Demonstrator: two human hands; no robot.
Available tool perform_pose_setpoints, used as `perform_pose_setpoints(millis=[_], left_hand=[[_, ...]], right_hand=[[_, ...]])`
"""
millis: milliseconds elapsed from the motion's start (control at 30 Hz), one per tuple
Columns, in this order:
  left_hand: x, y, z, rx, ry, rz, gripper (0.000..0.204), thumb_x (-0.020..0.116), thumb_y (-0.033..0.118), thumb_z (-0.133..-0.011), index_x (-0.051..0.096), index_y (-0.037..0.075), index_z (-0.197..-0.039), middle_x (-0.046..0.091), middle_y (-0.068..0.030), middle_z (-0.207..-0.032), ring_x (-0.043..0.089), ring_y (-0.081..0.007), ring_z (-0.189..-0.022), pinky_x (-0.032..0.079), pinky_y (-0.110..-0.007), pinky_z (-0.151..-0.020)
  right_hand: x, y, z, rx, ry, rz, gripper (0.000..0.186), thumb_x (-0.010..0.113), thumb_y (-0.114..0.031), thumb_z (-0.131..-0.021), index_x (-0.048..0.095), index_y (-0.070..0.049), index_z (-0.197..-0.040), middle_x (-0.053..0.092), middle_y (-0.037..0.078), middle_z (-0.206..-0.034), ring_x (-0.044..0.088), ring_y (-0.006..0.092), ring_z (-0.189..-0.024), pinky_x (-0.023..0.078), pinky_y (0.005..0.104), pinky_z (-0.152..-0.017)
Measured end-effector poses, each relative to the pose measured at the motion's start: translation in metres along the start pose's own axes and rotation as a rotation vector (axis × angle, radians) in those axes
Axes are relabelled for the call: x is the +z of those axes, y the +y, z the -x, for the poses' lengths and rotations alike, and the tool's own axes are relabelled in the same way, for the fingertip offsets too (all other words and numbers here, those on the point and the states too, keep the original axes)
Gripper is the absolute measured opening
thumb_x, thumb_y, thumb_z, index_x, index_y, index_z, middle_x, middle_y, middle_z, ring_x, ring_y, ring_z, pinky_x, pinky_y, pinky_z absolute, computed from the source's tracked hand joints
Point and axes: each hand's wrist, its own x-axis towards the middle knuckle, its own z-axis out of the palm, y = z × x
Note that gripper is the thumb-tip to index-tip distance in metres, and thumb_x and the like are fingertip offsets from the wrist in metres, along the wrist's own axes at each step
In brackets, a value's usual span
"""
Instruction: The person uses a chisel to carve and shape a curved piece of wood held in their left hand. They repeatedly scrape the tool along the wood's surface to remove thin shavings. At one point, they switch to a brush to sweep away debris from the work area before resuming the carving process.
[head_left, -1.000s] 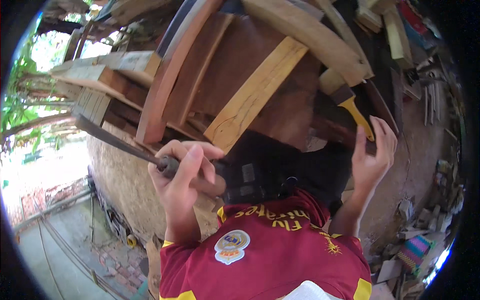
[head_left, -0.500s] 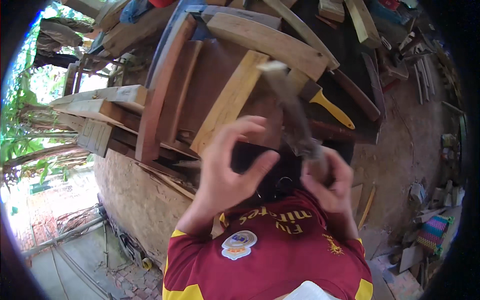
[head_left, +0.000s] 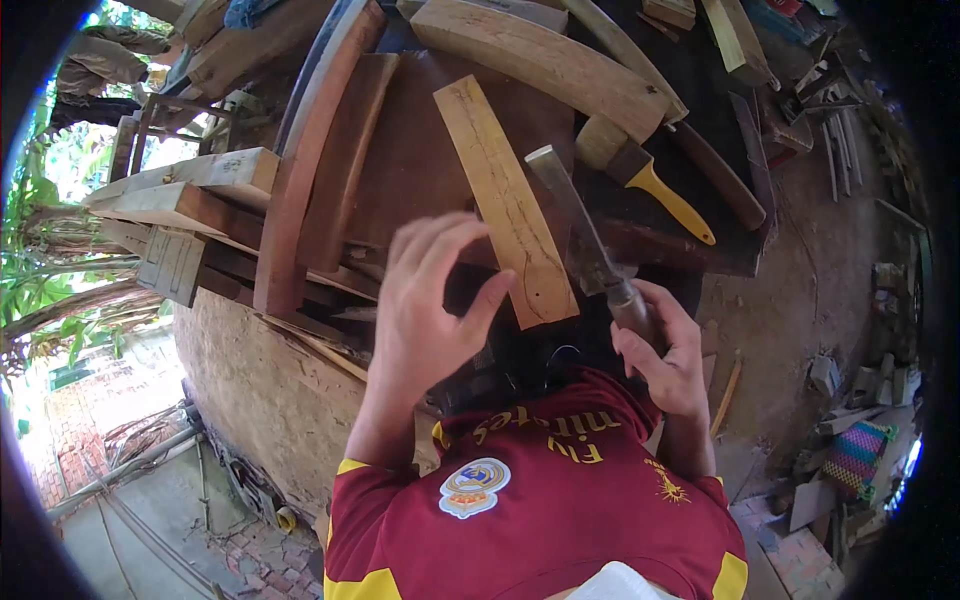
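My right hand [head_left: 660, 345] is wrapped round the dark handle of a wood chisel [head_left: 578, 215], whose wide metal blade points up and to the left. Fingers apart and curved, my left hand [head_left: 435, 295] is beside a pale yellow wooden board [head_left: 505, 200] and grips nothing; its fingertips come close to the board's left edge, and I cannot tell whether they touch. Dark pencil-like lines and a small hole show on the board's face. It lies slanted over the dark workbench [head_left: 430, 140], its near end reaching toward my lap.
Right of the chisel lies a flat brush [head_left: 655, 190] with a yellow handle. Across the back runs a thick curved wooden piece [head_left: 540, 65]. Reddish beams [head_left: 300, 190] line the bench's left side, next to stacked planks [head_left: 190, 205]. A woven multicoloured mat [head_left: 858, 458] is at far right.
The yellow board has turned, from leaning up to the right to leaning up to the left. My left hand has shifted slightly left and down, while the chisel stays in my right hand.
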Motion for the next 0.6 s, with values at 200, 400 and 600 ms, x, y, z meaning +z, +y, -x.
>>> perform_pose_setpoints(millis=[200,400,600], left_hand=[[-0.004,-0.039,-0.036,0.052,-0.078,-0.022,0.074,0.078,0.042,-0.069,0.052,0.007,-0.128,0.044,-0.0186,-0.139,0.039,-0.0380,-0.130,0.033,-0.046,-0.105],[0.010,-0.046,-0.047,0.103,-0.124,-0.082,0.088,0.077,0.054,-0.065,0.046,0.011,-0.136,0.031,-0.0213,-0.147,0.028,-0.0395,-0.137,0.028,-0.048,-0.108],[0.019,-0.045,-0.048,0.134,-0.016,-0.138,0.089,0.075,0.063,-0.058,0.053,0.005,-0.121,0.037,-0.0252,-0.142,0.035,-0.0438,-0.130,0.033,-0.050,-0.103]], right_hand=[[-0.007,-0.006,-0.001,0.072,-0.104,-0.033,0.047,0.058,-0.020,-0.089,0.044,0.004,-0.128,0.058,0.005,-0.078,0.046,0.0048,-0.048,0.035,0.0181,-0.044],[-0.009,-0.001,0.005,-0.015,0.011,0.106,0.051,0.065,-0.017,-0.084,0.046,0.004,-0.126,0.059,0.005,-0.080,0.049,0.0044,-0.052,0.036,0.0179,-0.046],[-0.043,-0.023,0.009,0.375,-0.295,-0.035,0.050,0.072,-0.014,-0.078,0.054,0.000,-0.122,0.061,0.002,-0.088,0.054,0.0083,-0.077,0.046,0.0240,-0.070]])
